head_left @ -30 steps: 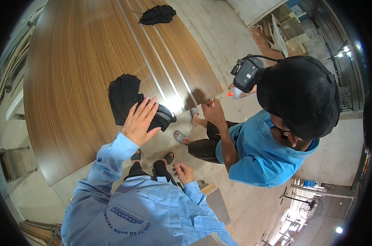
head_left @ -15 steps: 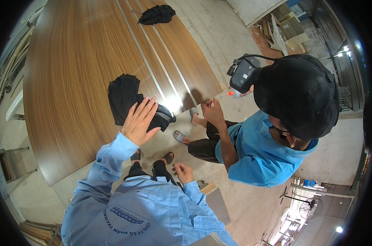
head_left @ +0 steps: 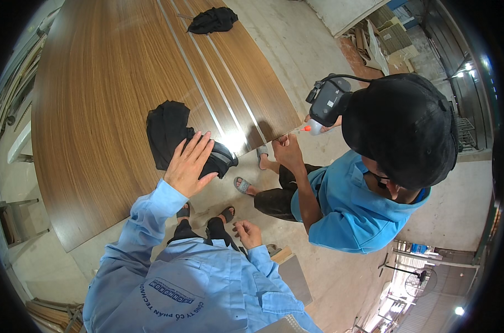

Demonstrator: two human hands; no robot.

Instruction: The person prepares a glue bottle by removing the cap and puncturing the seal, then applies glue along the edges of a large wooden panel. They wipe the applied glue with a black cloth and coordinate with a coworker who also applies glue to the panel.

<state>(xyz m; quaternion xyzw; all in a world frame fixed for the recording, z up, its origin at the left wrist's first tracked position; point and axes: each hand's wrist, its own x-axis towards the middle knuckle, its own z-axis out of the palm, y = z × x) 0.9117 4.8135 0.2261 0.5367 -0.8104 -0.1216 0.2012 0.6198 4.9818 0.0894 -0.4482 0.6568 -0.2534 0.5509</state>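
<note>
My left hand (head_left: 189,165) lies flat with fingers spread on the black cloth (head_left: 171,133), which rests at the near edge of the wood-grain tabletop (head_left: 96,100). My right hand (head_left: 247,233) hangs loosely curled and empty below that edge. Beside the cloth, a co-worker's hand (head_left: 288,151) touches the tabletop's corner, another holding a small red-tipped bottle (head_left: 312,128).

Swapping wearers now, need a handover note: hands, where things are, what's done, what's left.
Left hand: open, palm flat on the black cloth at the near edge of the wood-grain panel.
Right hand: empty, loosely curled by the knee.
A co-worker's hand is at the panel's corner, beside a red-tipped nozzle.
A second black cloth lies at the far end.
Done and left: cannot tell from this view.
</note>
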